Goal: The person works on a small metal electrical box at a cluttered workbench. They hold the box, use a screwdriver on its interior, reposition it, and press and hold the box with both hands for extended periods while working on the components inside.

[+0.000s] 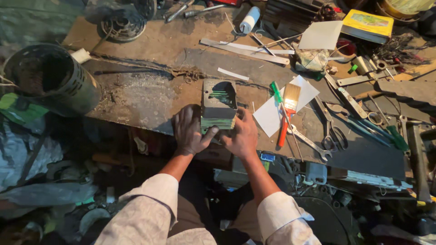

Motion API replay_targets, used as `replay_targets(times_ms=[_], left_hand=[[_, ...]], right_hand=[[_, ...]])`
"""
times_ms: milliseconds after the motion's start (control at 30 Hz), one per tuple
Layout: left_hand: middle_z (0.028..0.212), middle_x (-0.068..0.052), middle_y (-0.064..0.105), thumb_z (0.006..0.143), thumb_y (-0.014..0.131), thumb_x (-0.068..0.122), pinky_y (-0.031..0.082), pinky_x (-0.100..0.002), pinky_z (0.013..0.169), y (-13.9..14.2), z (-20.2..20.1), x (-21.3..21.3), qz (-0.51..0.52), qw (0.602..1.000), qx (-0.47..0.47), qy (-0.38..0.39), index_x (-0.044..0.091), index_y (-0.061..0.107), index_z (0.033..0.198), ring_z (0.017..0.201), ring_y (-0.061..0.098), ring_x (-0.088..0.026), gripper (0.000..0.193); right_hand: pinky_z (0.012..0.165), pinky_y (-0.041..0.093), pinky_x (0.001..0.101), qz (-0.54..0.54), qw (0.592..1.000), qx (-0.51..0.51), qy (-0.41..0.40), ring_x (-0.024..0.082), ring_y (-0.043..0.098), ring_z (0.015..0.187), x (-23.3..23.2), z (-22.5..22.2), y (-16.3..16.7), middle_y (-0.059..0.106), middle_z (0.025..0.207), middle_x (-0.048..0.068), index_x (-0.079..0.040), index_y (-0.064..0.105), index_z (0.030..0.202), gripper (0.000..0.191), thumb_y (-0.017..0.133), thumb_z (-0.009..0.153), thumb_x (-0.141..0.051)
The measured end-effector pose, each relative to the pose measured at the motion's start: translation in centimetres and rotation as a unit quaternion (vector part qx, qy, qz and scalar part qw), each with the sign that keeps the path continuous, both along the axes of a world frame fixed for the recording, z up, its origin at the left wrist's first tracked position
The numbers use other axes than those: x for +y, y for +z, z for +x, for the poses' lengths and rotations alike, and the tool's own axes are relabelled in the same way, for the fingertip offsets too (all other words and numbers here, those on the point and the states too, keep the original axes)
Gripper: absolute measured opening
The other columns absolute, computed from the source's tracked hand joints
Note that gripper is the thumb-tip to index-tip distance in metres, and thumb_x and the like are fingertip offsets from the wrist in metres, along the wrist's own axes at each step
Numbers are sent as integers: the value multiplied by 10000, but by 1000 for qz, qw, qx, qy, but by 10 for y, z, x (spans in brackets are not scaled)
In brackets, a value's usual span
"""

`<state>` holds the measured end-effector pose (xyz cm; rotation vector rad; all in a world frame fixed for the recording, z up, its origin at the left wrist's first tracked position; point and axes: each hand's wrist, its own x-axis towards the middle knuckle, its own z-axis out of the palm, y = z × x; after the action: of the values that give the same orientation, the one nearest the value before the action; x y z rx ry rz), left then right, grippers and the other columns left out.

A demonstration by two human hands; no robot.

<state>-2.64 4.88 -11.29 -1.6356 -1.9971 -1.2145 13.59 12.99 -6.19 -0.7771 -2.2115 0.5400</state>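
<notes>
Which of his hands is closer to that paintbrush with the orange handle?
The right hand. It grips the right side of the metal block, with the paintbrush lying just to its right on white paper. The left hand holds the block's far side.

Workshop interior, dim, lit warmly from above: worn, grimy wooden workbench [150, 41] spanning the upper view, dust patch near its front edge; dark cluttered floor [59, 199] below, crumpled grey sheeting at its left side, scrap along its right.
</notes>
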Motion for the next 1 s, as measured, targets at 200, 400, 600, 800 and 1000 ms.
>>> replay_targets(times_ms=[200, 400, 600, 800, 1000], left_hand=[[1304, -225, 540, 1004, 480, 620, 395, -542, 1011, -9, -7, -1, 37, 992, -119, -23, 29, 593, 1276, 1208, 517, -443, 660], [1195, -216, 604, 1034, 568, 454, 440, -428, 1024, 3, -19, 10, 97, 922, -373, -42, 4, 623, 1184, 1166, 571, -408, 477], [961, -161, 734, 756, 594, 89, 558, -373, 810, 20, -44, 11, -87, 958, -256, -92, 60, 706, 1035, 935, 715, -364, 302], [998, -181, 733, 745, 776, 160, 548, -449, 747, 29, -55, 18, -160, 965, -150, -146, 70, 716, 1045, 927, 685, -402, 319], [1022, -151, 742, 749, 762, 220, 559, -453, 775, 29, -65, 22, -235, 949, -126, -170, 119, 733, 1059, 950, 693, -390, 328]], right_hand=[[936, 519, 455, -39, 998, 51, 13, 398, 624, 1114, 8, 10, -25, 627, 1255, 197, -91, 708, 1141, 462, 668, 702, -230], [790, 523, 402, -218, 964, 148, 38, 336, 644, 870, 36, 14, -53, 645, 906, 171, -7, 708, 985, 292, 618, 727, -112], [796, 545, 335, -162, 982, 98, -11, 169, 685, 902, 46, 5, -50, 731, 996, 112, -5, 729, 1023, 204, 707, 845, -101], [713, 550, 270, -367, 926, 63, 68, 91, 678, 781, 59, 2, -27, 766, 872, 38, -23, 754, 978, 129, 768, 862, -78], [711, 549, 269, -378, 919, 64, 88, 98, 670, 779, 66, 1, -23, 759, 872, 41, 22, 735, 954, 177, 824, 815, -42]])
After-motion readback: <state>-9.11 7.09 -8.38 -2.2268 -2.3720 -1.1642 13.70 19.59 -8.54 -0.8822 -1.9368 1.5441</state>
